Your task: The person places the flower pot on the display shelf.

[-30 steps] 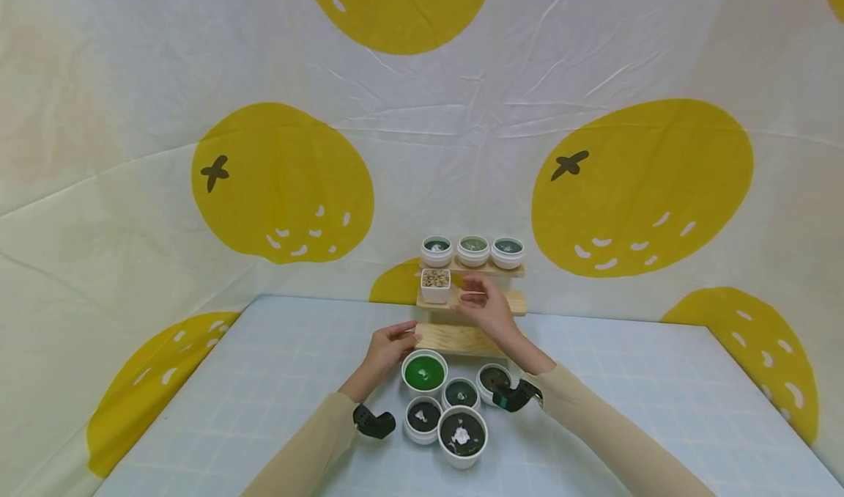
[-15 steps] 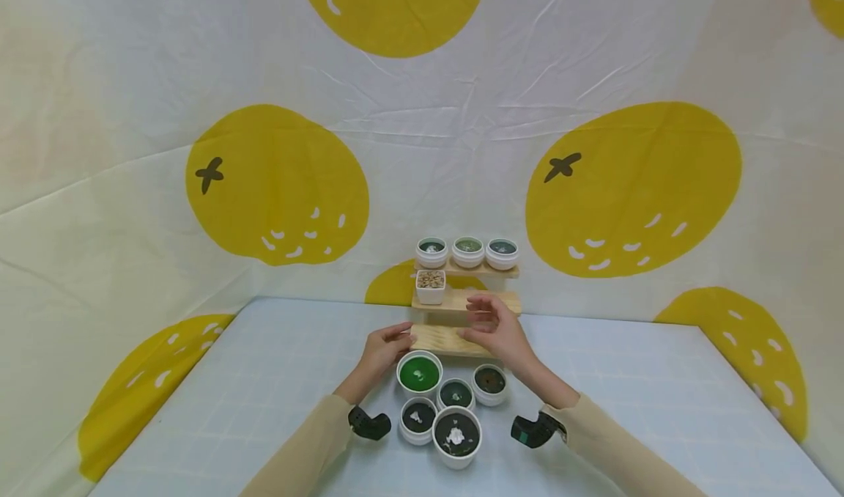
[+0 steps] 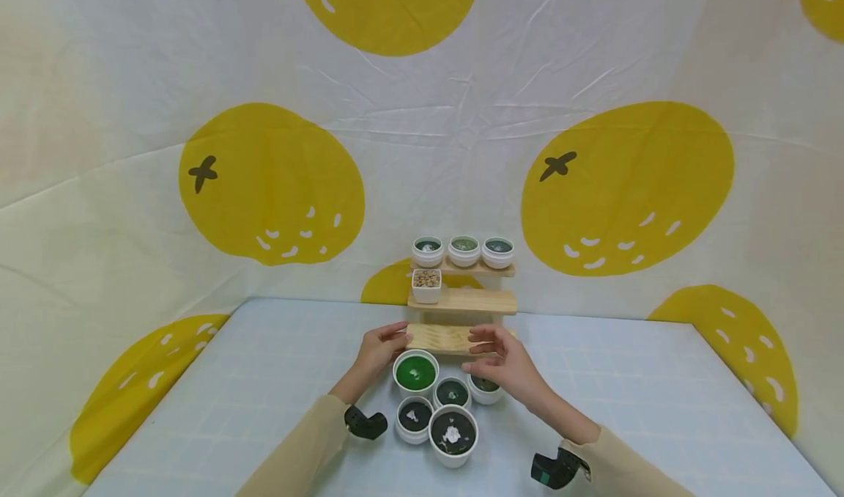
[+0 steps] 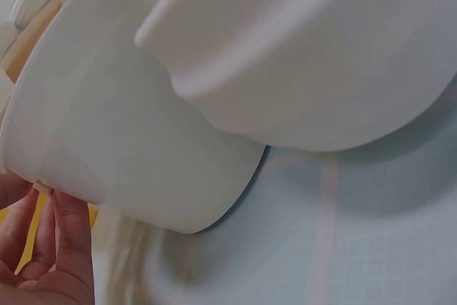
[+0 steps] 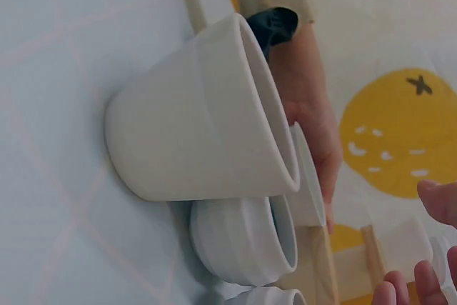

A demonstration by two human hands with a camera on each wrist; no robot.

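A small three-step wooden stand (image 3: pixel 438 338) stands at the back of the table. My left hand (image 3: pixel 380 347) pinches the left end of its lowest shelf; in the left wrist view, thumb and fingers (image 4: pixel 71 241) meet at a wooden edge. My right hand (image 3: pixel 506 366) hovers with loosely bent fingers, nothing in them, overlapping the stand's right end and a round white pot (image 3: pixel 486 391). On the middle shelf's left sits a square white pot (image 3: pixel 426 287) of tan pebble-like bits. The top shelf bears three round white pots (image 3: pixel 464 252) with greenish contents.
Before the stand are a white pot with bright green contents (image 3: pixel 415 374), a smaller dark-green one (image 3: pixel 452 393), one with dark contents (image 3: pixel 414 418) and a taller pot (image 3: pixel 452 438) at the front. A fruit-patterned cloth (image 3: pixel 442 152) hangs behind the table.
My right hand has come down and toward me from beside the middle shelf to the lowest shelf's right end. The left hand keeps its hold on the stand; the view shifts slightly.
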